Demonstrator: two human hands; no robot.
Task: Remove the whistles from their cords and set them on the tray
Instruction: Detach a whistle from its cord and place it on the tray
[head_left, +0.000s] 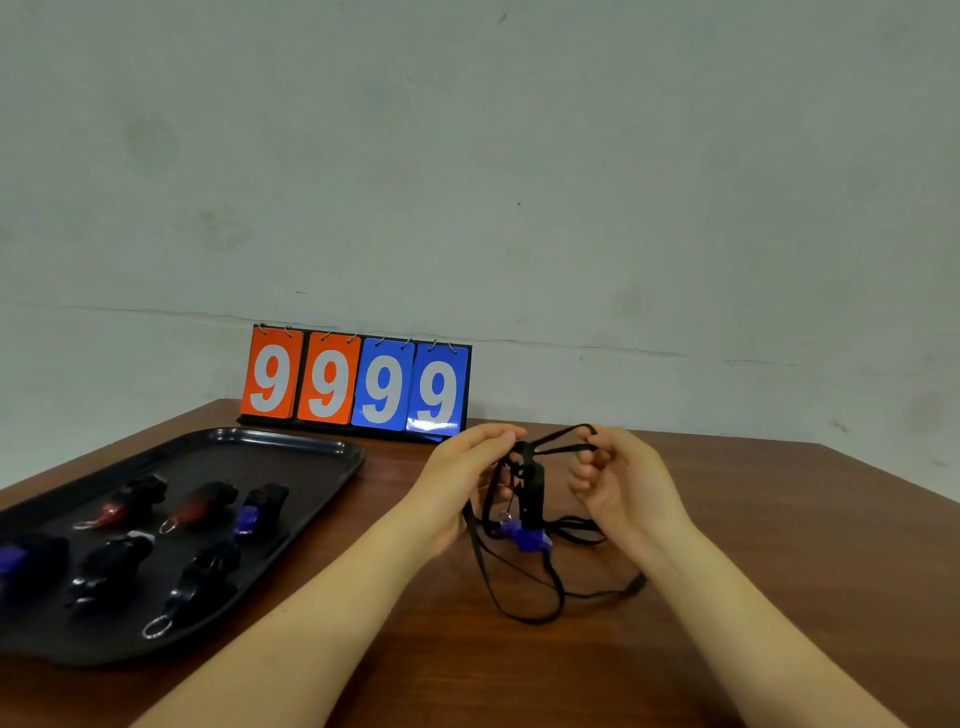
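Head view shows both hands, left hand and right hand, pinching the black cord so the blue whistle hangs free, tray at nine o'clock.

i see a brown wooden table. on its left lies a black tray; at the far edge stands a flip scoreboard reading 9999; loops of black cord trail on the wood right of the tray.

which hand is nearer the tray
Left. The left hand is just past the right edge of the tray; the right hand is farther right, beyond the black cords.
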